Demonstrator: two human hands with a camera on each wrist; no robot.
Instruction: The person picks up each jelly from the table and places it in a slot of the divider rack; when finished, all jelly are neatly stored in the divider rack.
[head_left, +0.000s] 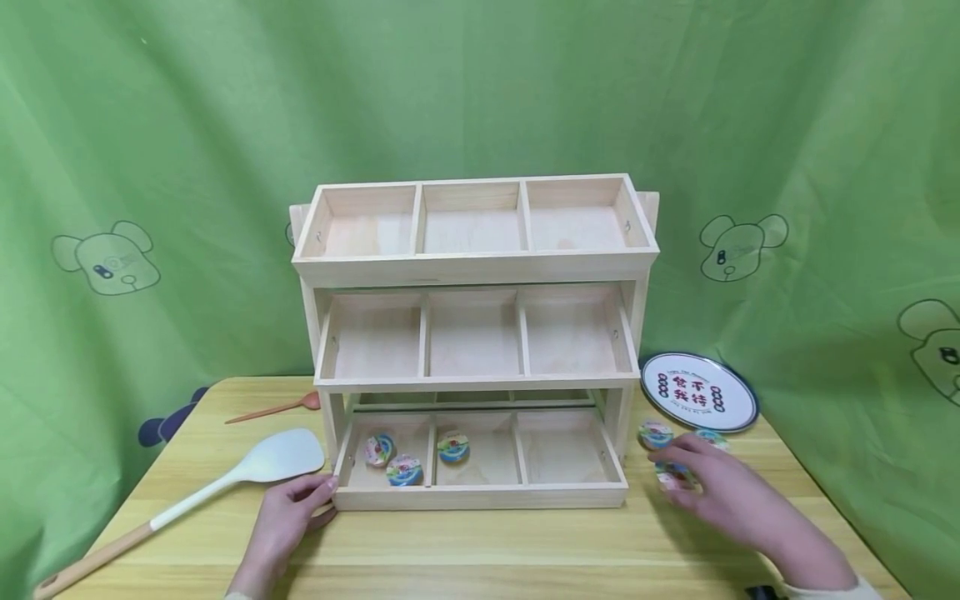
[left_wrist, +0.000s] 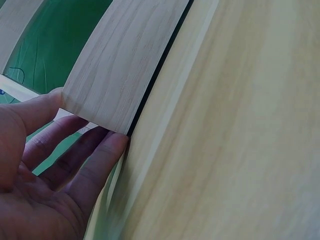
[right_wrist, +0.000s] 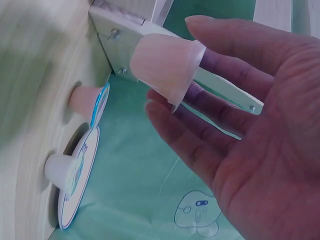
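Note:
A three-tier wooden rack with divided trays stands on the table. My left hand [head_left: 288, 517] grips the front left corner of its bottom tray [head_left: 480, 498], thumb at the upper edge and fingers lower at the end in the left wrist view. That tray holds a few jelly cups: two in the left compartment, one jelly cup [head_left: 453, 447] in the middle. At the right, my right hand [head_left: 723, 492] holds a pink jelly cup [right_wrist: 165, 65] between thumb and fingers, raised off the table. Beyond it stand a pink jelly cup [right_wrist: 85, 102] and a white jelly cup [right_wrist: 60, 170].
A round plate [head_left: 693, 379] with red characters lies behind the right-hand cups. Left of the rack are a white spatula [head_left: 277, 457] with a wooden handle and a small orange utensil [head_left: 277, 409]. Green curtain [head_left: 480, 92] surrounds the table.

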